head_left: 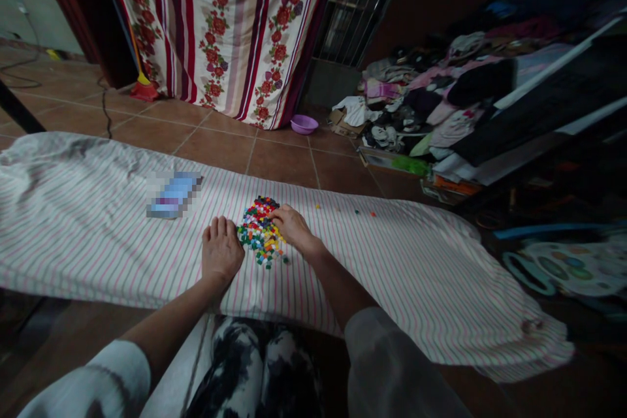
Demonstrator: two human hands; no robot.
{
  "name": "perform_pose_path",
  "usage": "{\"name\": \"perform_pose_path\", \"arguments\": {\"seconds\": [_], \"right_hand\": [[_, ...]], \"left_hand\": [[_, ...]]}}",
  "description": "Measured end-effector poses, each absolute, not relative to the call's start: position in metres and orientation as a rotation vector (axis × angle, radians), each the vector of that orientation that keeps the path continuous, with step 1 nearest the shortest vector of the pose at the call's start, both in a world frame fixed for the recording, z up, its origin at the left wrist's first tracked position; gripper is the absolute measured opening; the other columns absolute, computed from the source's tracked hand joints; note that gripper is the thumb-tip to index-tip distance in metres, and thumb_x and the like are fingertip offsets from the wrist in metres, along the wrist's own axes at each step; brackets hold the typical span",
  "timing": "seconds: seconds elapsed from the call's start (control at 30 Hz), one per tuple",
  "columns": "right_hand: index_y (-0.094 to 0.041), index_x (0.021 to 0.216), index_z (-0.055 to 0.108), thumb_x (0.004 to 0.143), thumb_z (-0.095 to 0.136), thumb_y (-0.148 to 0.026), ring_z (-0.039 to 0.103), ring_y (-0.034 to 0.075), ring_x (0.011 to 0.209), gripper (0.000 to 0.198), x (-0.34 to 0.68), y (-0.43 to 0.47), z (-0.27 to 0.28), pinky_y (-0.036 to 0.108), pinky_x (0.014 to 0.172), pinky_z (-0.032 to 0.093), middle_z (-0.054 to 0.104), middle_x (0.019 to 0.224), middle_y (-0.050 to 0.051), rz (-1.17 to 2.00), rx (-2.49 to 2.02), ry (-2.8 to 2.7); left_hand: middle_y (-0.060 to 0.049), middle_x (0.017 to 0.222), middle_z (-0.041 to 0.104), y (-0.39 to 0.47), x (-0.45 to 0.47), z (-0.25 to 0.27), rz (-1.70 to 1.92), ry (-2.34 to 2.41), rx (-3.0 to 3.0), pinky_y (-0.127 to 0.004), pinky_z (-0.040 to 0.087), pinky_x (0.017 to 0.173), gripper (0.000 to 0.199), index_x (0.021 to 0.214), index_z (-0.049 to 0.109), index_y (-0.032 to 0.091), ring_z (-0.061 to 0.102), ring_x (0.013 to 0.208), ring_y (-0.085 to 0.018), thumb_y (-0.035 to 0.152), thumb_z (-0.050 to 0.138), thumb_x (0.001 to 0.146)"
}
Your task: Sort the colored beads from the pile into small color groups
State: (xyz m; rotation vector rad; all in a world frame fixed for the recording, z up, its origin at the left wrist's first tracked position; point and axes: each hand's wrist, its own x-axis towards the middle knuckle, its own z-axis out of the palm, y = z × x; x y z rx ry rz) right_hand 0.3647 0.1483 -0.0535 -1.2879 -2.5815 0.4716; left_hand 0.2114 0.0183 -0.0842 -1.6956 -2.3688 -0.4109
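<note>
A pile of small, many-coloured pieces point(259, 228), too small to tell whether beads or bricks, lies on a striped cloth point(416, 261). My left hand point(223, 248) rests palm down along the pile's left side, its fingers stretched forward. At the pile's upper right, my right hand point(292, 225) reaches in with thumb and fingers pinched together; whatever is between the fingertips is hidden. To the right, several single pieces lie spaced out in a row, among them a yellow piece point(317, 206), a dark green piece point(356, 211) and an orange piece point(373, 213).
A blurred-out phone-like object point(174, 196) lies left of the pile. Beyond the cloth's far edge are a tiled floor point(279, 153), a purple basin point(304, 124), a red broom point(144, 88) and a flowered curtain point(215, 32). Heaped clothes point(431, 91) stand at the right.
</note>
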Motion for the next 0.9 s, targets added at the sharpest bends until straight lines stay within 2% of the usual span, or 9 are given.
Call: {"name": "perform_pose_path", "arguments": {"seconds": [0.17, 0.47, 0.67, 0.9], "right_hand": [[-0.024, 0.107, 0.071, 0.091, 0.047, -0.017, 0.059, 0.015, 0.096, 0.030, 0.362, 0.145, -0.064, 0.023, 0.085, 0.043, 0.062, 0.103, 0.005, 0.457, -1.272, -2.543], [-0.022, 0.095, 0.073, 0.088, 0.045, -0.011, 0.060, 0.014, 0.092, 0.031, 0.363, 0.147, -0.065, 0.022, 0.086, 0.044, 0.063, 0.101, 0.004, 0.531, -1.278, -2.467], [-0.022, 0.106, 0.071, 0.090, 0.044, -0.015, 0.059, 0.015, 0.097, 0.032, 0.349, 0.146, -0.061, 0.023, 0.088, 0.043, 0.063, 0.104, 0.006, 0.490, -1.237, -2.464], [-0.026, 0.111, 0.069, 0.095, 0.041, -0.022, 0.060, 0.016, 0.100, 0.032, 0.323, 0.144, -0.046, 0.025, 0.085, 0.044, 0.063, 0.111, 0.007, 0.370, -1.311, -2.645]], "left_hand": [[-0.017, 0.132, 0.053, 0.018, 0.212, -0.082, -0.407, -2.358, -1.694, -0.043, 0.033, 0.102, 0.038, 0.118, 0.054, 0.010, 0.040, 0.129, -0.030, 0.022, 0.030, 0.091], [-0.017, 0.131, 0.053, 0.019, 0.211, -0.084, -0.429, -2.360, -1.694, -0.043, 0.032, 0.102, 0.038, 0.118, 0.054, 0.011, 0.040, 0.129, -0.030, 0.022, 0.031, 0.090], [-0.017, 0.133, 0.052, 0.019, 0.212, -0.084, -0.437, -2.373, -1.697, -0.044, 0.032, 0.103, 0.038, 0.118, 0.054, 0.011, 0.039, 0.130, -0.030, 0.022, 0.031, 0.090], [-0.018, 0.133, 0.052, 0.018, 0.212, -0.083, -0.442, -2.372, -1.703, -0.044, 0.033, 0.102, 0.040, 0.121, 0.054, 0.010, 0.040, 0.130, -0.030, 0.021, 0.032, 0.090]]}}
